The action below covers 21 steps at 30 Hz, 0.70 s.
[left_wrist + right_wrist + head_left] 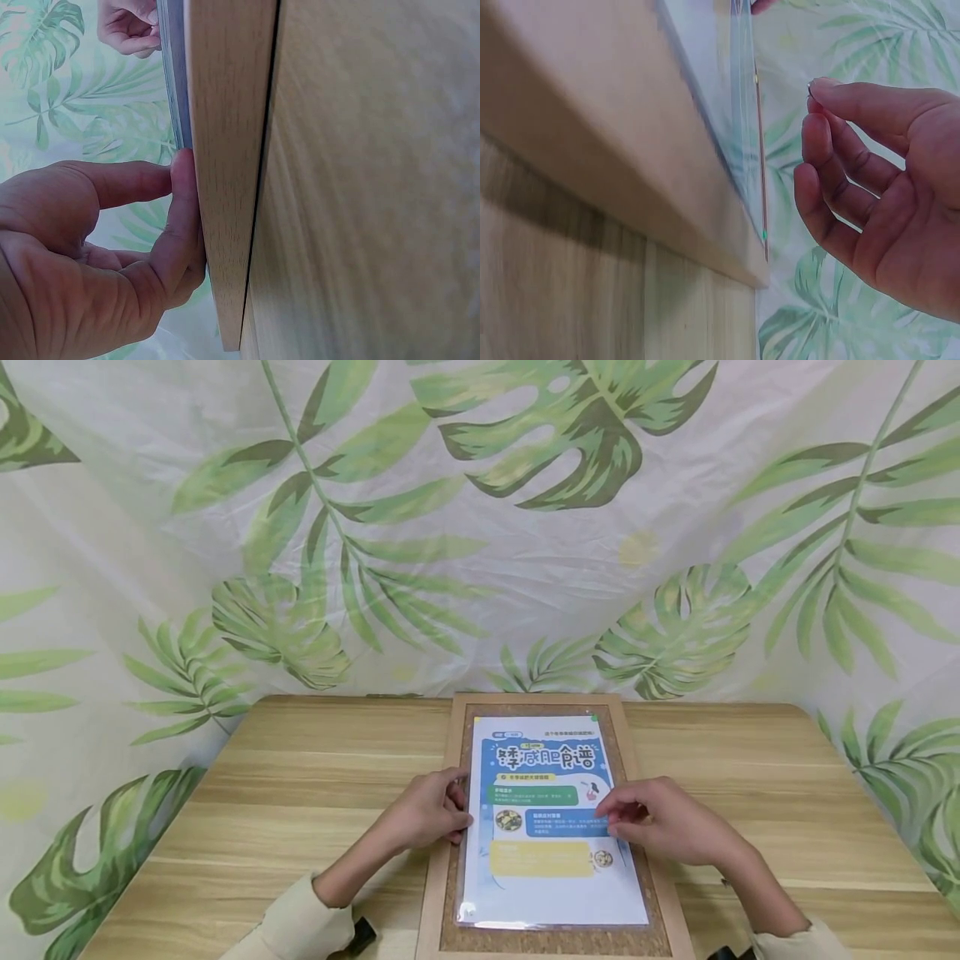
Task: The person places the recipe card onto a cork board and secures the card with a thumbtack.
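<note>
A laminated poster (pixel 555 897) in blue, green and yellow lies on a cork board (pixel 555 941) with a wooden frame. My left hand (pixel 431 806) is at the poster's left edge. In the left wrist view, the left thumb and a curled finger (pixel 180 225) meet at that edge beside the frame. My right hand (pixel 663 818) hovers over the poster's right side, apart from it. Its thumb and forefinger pinch a tiny dark thing (pixel 809 89), seemingly a pin, mostly hidden by the fingertips. A yellow pin (pixel 476 719) and a green pin (pixel 594 717) mark the top corners.
The board lies on a wood-grain table (pixel 322 752), reaching its back edge. Behind hangs a pale cloth (pixel 540 585) printed with green leaves. Near the poster's bottom left corner is a small pale spot (pixel 469 910). Black straps (pixel 363 935) show by both sleeves.
</note>
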Tool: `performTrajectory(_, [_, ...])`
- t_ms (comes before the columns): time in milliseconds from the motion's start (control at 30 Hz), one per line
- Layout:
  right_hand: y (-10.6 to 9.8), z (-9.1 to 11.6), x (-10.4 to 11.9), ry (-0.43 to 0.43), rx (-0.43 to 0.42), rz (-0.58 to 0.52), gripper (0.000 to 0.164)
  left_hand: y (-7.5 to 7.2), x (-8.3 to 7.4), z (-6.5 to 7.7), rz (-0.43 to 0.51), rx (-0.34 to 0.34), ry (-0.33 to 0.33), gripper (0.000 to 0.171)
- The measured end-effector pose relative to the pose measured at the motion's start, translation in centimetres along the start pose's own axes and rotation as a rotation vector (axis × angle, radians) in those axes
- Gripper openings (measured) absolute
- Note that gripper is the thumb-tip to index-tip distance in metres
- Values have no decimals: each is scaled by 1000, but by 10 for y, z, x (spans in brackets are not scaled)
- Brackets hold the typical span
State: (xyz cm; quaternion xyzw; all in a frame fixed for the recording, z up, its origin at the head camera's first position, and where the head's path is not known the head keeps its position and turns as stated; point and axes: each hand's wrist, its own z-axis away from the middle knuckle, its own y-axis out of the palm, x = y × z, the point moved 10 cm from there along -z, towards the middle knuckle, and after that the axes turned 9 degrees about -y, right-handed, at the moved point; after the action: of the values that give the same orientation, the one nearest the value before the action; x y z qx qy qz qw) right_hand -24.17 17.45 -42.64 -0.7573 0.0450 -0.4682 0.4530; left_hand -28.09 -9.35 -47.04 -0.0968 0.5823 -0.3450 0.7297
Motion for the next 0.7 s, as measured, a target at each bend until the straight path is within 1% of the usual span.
performTrajectory(167, [10, -6, 8, -16, 15, -35, 13, 0, 0, 0, -7, -2, 2, 72])
performTrajectory(433, [38, -17, 28, -75, 73, -104, 14, 0, 1, -1, -12, -3, -4, 71])
performTrajectory(567, [48, -21, 37, -88, 89, -144, 13, -1, 1, -1, -18, -8, -7, 71])
performTrajectory(700, [55, -24, 46, -102, 95, -150, 13, -1, 0, -1, -17, -7, -6, 71])
